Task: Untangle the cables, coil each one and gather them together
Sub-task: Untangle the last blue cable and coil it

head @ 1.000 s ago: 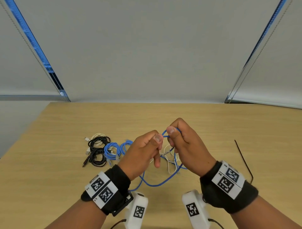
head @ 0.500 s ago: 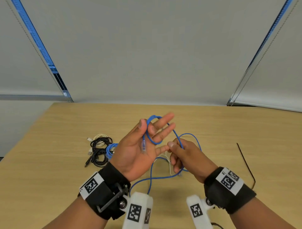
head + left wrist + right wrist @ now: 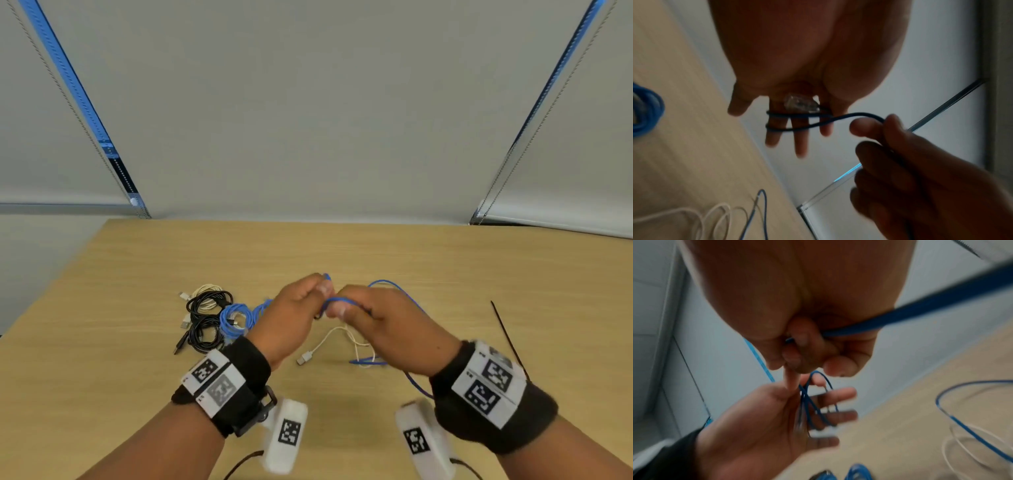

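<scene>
I hold a thin blue cable (image 3: 342, 300) above the wooden table (image 3: 445, 267). My left hand (image 3: 298, 308) has two turns of it round its straight middle fingers (image 3: 801, 142), with the clear plug (image 3: 799, 104) against the palm. The thumb pins the cable there. Close beside it, my right hand (image 3: 373, 322) pinches the cable (image 3: 865, 114) between thumb and fingers. The slack arcs out behind the right hand (image 3: 394, 283) and trails under the right wrist (image 3: 416, 385). A loose white cable (image 3: 325, 346) lies on the table beneath the hands.
Left of my hands lie a coiled blue cable (image 3: 236, 318), two black coils (image 3: 205, 329) and a white coil (image 3: 205, 291), all close together. A black zip tie (image 3: 507, 335) lies at the right. The far half of the table is bare.
My left hand has dropped and turned palm away from me. The right hand has carried the blue cable round the left fingers and now sits right beside them. Less blue slack lies on the table.
</scene>
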Tool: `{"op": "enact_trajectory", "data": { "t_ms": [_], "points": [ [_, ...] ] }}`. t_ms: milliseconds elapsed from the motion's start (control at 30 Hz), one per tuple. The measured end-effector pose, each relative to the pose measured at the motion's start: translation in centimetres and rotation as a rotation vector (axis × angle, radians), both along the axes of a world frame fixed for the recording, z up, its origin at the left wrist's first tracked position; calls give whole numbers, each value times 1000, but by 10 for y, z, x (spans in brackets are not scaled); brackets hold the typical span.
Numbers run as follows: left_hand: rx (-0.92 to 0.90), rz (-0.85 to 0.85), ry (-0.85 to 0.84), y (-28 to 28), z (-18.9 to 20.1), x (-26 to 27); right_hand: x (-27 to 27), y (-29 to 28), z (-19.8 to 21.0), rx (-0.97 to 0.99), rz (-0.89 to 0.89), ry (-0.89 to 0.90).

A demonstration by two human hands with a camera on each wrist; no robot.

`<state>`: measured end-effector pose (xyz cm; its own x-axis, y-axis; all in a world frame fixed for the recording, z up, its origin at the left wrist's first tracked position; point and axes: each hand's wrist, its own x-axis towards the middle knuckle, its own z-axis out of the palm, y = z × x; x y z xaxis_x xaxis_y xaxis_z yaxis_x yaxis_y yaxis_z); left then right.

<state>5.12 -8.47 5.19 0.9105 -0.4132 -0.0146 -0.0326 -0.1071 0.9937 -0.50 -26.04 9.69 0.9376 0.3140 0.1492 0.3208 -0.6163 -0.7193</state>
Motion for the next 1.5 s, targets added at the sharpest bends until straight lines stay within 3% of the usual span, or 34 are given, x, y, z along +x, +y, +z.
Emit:
{"op": "enact_trajectory", "data": {
  "t_ms": [100,200,300,500,633,933,1067,1200,1367,1433,1500],
  "points": [
    [-180,-147,210,-3,3,-12,11,-13,9,47,-87,-92],
    [-331,-215,343,-3,8,-17,14,-15,7,238,-93,43],
    [-362,-204,323,-2,9,-20,12,-12,0,318,-97,101],
    [-361,-176,237,-2,5,-27,14,-2,-5,248,-192,-44],
    [-442,-79,263,3,5,-21,18,-11,-2,291,-124,37],
    [-897,54,459,10,9,-4,10,-25,-45,-25,-109,118],
    [-1005,87,446,9,20,3,-2,-9,-67,-113,-76,222],
    [-835,159,215,10,24,16,-16,6,-64,-212,32,220],
    [-3,89,-243,4,9,8,-15,14,-18,-171,68,23],
    [76,24,-244,0,5,-3,-6,8,2,-94,-6,-49],
    [-56,-49,-96,-4,4,-11,4,-2,14,0,-72,-89]
  ]
}}
